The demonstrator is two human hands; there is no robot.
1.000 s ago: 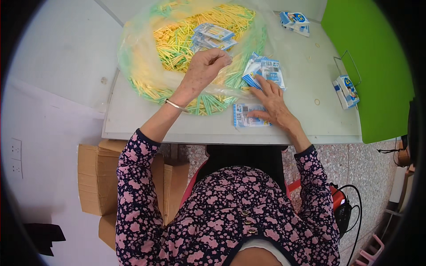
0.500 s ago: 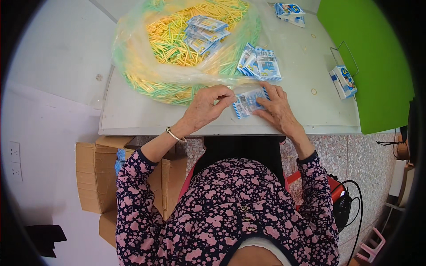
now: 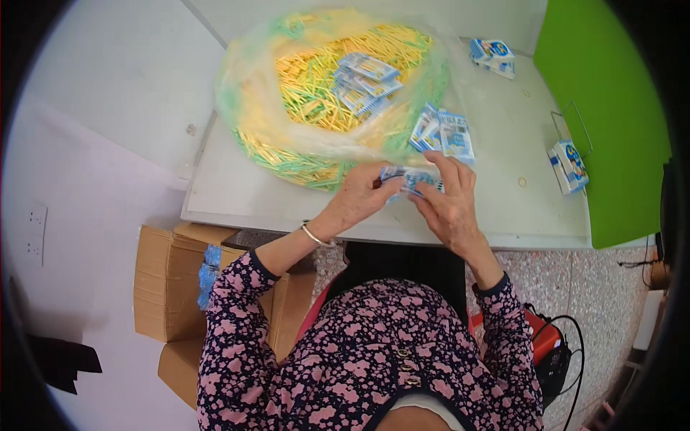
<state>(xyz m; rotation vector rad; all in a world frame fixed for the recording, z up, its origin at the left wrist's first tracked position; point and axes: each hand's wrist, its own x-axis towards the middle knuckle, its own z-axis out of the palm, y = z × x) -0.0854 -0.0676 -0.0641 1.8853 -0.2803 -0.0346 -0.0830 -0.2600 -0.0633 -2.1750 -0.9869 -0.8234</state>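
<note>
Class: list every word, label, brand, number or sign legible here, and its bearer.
Nearest blue-and-white plastic packet: print blurred.
Packets on yellow-green sticks, and packets right of them: print too small.
Packets at back and beside the green panel: bold marking, not transcribed; rest too small.

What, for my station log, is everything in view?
Flat-topped table: one, white, ahead
Large plastic bag: one, translucent, on table
Thin straight sticks: uncountable, yellow and green, in bag
Upright flat panel: one, green, table's right side
Flat plastic packet: one, blue and white, front centre
Similar packets: several, same colours, on sticks, beside bag, far edge, by panel
Bent wire stand: one, grey, by panel
Small round bands: at least two, tan, table's right
Cardboard box: at least one, brown, lower left
Unclear bulky object: one, red and black, lower right
Metal bangle: one, silver, left wrist
Floral sleeves: two, navy and pink, lower centre
Left hand: one, bare, packet's left end
Right hand: one, bare, packet's right end
</note>
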